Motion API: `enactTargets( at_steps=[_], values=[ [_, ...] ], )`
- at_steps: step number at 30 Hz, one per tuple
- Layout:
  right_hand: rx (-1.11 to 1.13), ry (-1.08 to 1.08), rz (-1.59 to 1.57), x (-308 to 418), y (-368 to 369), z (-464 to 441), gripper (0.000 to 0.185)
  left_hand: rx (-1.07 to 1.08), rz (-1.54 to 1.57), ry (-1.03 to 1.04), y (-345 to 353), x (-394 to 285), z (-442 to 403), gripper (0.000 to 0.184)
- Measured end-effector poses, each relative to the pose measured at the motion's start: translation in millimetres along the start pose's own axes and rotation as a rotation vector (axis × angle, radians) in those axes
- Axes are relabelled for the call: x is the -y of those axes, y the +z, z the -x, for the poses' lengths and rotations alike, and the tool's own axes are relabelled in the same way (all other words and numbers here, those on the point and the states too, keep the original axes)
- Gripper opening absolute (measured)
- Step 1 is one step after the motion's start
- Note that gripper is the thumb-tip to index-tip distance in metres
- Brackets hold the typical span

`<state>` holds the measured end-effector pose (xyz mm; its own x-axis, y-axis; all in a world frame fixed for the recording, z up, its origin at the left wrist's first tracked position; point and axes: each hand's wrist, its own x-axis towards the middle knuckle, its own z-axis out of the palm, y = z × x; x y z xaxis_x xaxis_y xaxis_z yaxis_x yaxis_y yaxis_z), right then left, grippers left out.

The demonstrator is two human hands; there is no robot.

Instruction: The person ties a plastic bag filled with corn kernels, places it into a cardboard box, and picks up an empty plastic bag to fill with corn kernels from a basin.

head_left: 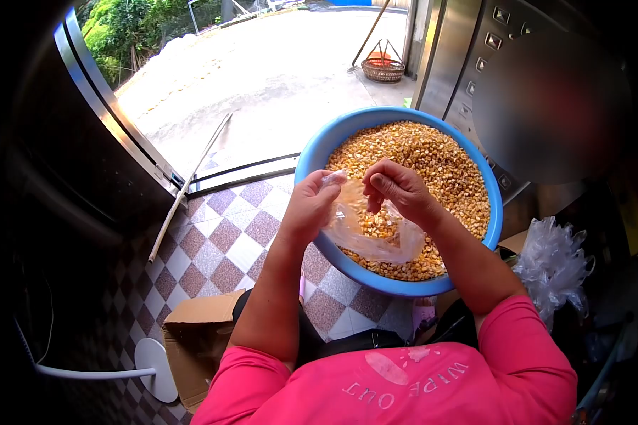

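Observation:
A wide blue basin (pixel 321 138) full of corn kernels (pixel 432 152) stands in front of me. Over its near side, my left hand (pixel 312 205) pinches the gathered rim of a clear plastic bag (pixel 361 244). The bag hangs half spread between my hands, with yellow kernels showing in or through it. My right hand (pixel 400 193) is just above the bag's opening, its fingers curled together and pointing down. Whatever lies inside those fingers is hidden.
At right hangs a bunch of clear plastic bags (pixel 553 265). An open cardboard box (pixel 191 354) and a white round-based stand (pixel 156 372) are at lower left. A pole (pixel 191 184) leans across the doorway sill. Outside sits a wicker basket (pixel 383 71).

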<state>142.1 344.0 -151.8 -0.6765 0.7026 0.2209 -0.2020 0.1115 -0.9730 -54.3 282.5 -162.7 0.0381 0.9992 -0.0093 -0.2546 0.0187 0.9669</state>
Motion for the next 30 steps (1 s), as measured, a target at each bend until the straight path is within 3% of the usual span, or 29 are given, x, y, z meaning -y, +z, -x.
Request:
enactTargets(
  at_steps=[6,9,10,13,17,18,20,21,25,27,28,30],
  values=[
    [0.167,0.077,0.022,-10,2,2,0.02,-0.034,0.033,0.079,2,7,-4,0.017],
    [0.168,-0.021,0.232,-7,2,3,0.02,-0.055,0.053,0.123,2,11,-6,0.015],
    [0.167,-0.021,0.234,-6,0,3,0.02,-0.095,-0.097,0.166,2,10,-5,0.015],
    [-0.067,-0.132,0.689,-9,-18,0,0.022,-0.179,-0.369,0.223,-4,10,-4,0.015],
    [-0.219,-0.172,0.92,-11,-39,0,0.029,-0.227,-0.536,0.238,-11,11,-5,0.016],
    [-0.221,-0.174,0.922,-11,-42,2,0.029,-0.226,-0.536,0.241,-11,11,-5,0.016],
    [-0.033,0.28,0.805,-10,-46,5,0.028,-0.219,-0.484,0.242,-10,12,-4,0.014],
    [-0.029,0.323,0.801,-10,-45,4,0.028,-0.218,-0.484,0.243,-10,13,-4,0.014],
    [-0.033,0.315,0.669,-12,-60,3,0.025,-0.232,-0.468,0.253,-9,13,-4,0.015],
    [0.094,0.333,0.343,-8,-67,2,0.021,-0.243,-0.458,0.242,-8,13,-3,0.015],
    [0.094,0.331,0.343,-5,-69,2,0.021,-0.245,-0.46,0.227,-8,13,-4,0.015],
    [-0.145,0.361,0.321,3,-72,3,0.018,-0.245,-0.464,0.213,-7,13,-4,0.015]
  ],
)
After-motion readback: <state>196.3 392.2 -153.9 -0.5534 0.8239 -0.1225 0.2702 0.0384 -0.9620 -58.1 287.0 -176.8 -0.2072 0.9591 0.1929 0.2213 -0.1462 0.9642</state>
